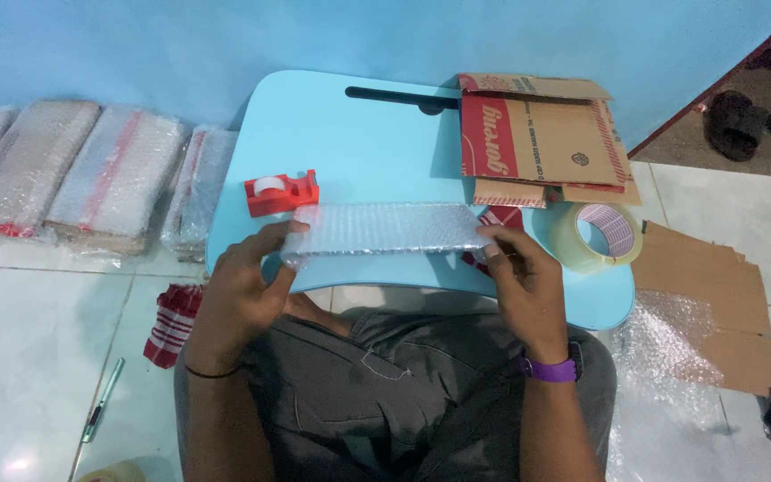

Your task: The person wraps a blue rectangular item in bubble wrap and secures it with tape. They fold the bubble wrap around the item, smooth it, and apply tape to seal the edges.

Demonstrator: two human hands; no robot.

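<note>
Left hand [244,284] and right hand [523,278] each pinch an end of a bubble-wrapped bundle [385,229], held level over the near edge of the blue lap table [359,134] (something red shows at its right end). Behind it sits a red tape dispenser [280,192]; to the right, a tape roll [595,235] and flattened cardboard [542,138]

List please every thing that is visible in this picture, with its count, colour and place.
bubble-wrapped bundle: 1, clear, held over lap table
lap table: 1, light blue, centre
tape dispenser: 1, red, on table, left
cardboard box: 1, brown and red, flattened, table's far right
tape roll: 1, clear, table's right edge
wrapped packs: several, clear, along wall, left
cardboard sheet: 1, brown, floor, right
left hand: fingers on bundle's left end
right hand: fingers on its right end
</note>
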